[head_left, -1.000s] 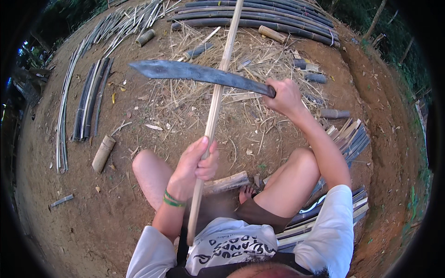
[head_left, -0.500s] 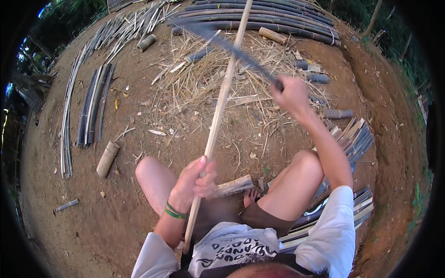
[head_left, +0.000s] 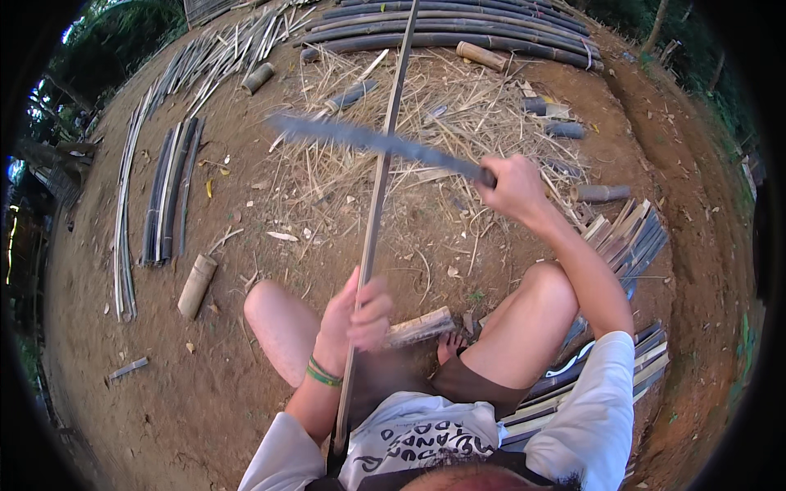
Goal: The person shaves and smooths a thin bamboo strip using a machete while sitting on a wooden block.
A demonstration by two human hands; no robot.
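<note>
My left hand point(head_left: 354, 321) is closed round a long bamboo strip point(head_left: 377, 204) at about lap height, its fingers slightly blurred. The strip stands tilted, its lower end against my shirt and its upper part reaching past the top of the picture. My right hand point(head_left: 514, 192) grips the dark handle of a machete point(head_left: 327, 132) out to the right. Its blade points left and crosses the strip above my left hand; whether the edge touches the strip I cannot tell.
Shavings point(head_left: 327, 176) litter the ground ahead. Dark bamboo poles point(head_left: 458, 39) lie behind them. Split strips lie in a dark bundle point(head_left: 170, 188) at left and a stack point(head_left: 626, 245) at right. A short bamboo piece point(head_left: 419, 327) lies by my foot; another bamboo section point(head_left: 197, 285) is further left.
The machete blade has come down and nearer along the strip. The strip's upper part has swung left, and it has turned so a darker, narrower face shows. Both hands keep their grips.
</note>
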